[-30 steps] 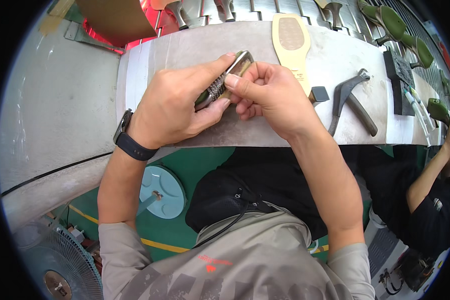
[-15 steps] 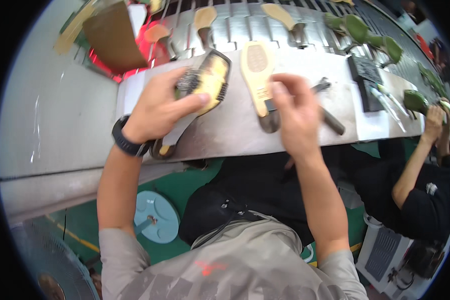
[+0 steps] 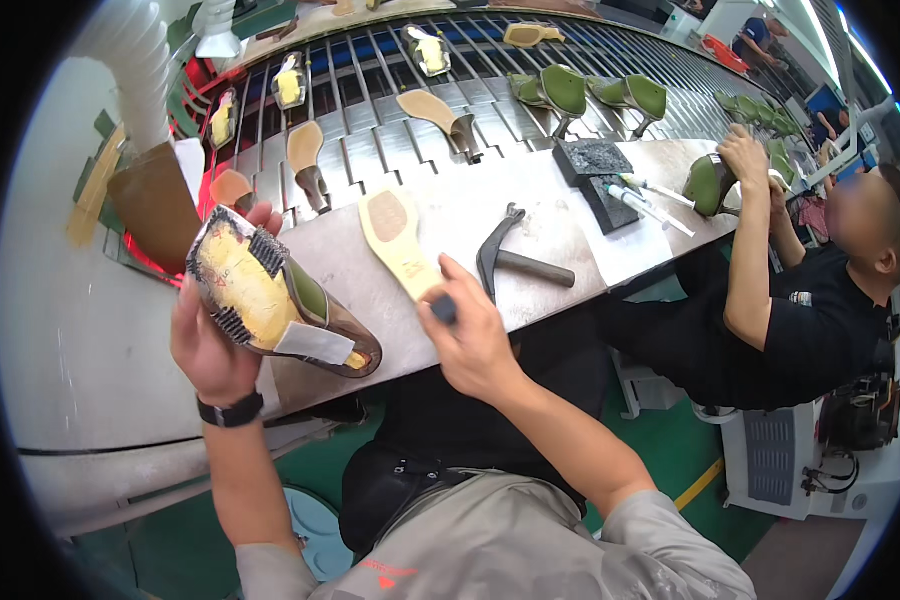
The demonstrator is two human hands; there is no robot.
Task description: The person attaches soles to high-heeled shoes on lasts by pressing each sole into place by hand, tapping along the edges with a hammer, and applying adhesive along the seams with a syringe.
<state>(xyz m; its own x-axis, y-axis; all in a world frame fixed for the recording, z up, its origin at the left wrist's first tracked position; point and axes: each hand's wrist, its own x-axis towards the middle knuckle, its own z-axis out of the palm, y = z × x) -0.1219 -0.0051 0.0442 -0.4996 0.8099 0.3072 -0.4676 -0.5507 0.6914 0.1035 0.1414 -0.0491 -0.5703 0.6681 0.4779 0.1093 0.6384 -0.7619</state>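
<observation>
My left hand (image 3: pixel 208 345) is closed around a shoe upper on its last (image 3: pixel 238 285), held over the bench's left side. Its yellow-cream underside faces up, with dark gathered edges, a white strip near the heel, and green on its side. My right hand (image 3: pixel 478 345) has fingers curled around a small dark block (image 3: pixel 443 309), over the heel end of a cream sole (image 3: pixel 394 228). That sole lies on the bench, its heel end hidden behind my hand. To the right of it rests a hammer (image 3: pixel 532 268) with a curved, forked head.
Behind the metal bench (image 3: pixel 340 262) runs a slatted conveyor (image 3: pixel 370 150) carrying loose soles (image 3: pixel 432 110), lasted uppers (image 3: pixel 429 50) and green shoes (image 3: pixel 562 92). Dark blocks (image 3: pixel 600 175) and white pen-like tubes (image 3: pixel 660 205) lie at right. A co-worker (image 3: pixel 820 260) there handles a green shoe (image 3: pixel 708 185).
My view has shifted, showing more of the conveyor. The shoe has turned its underside more fully up and sits lower left. My right hand has come over the sole's heel end.
</observation>
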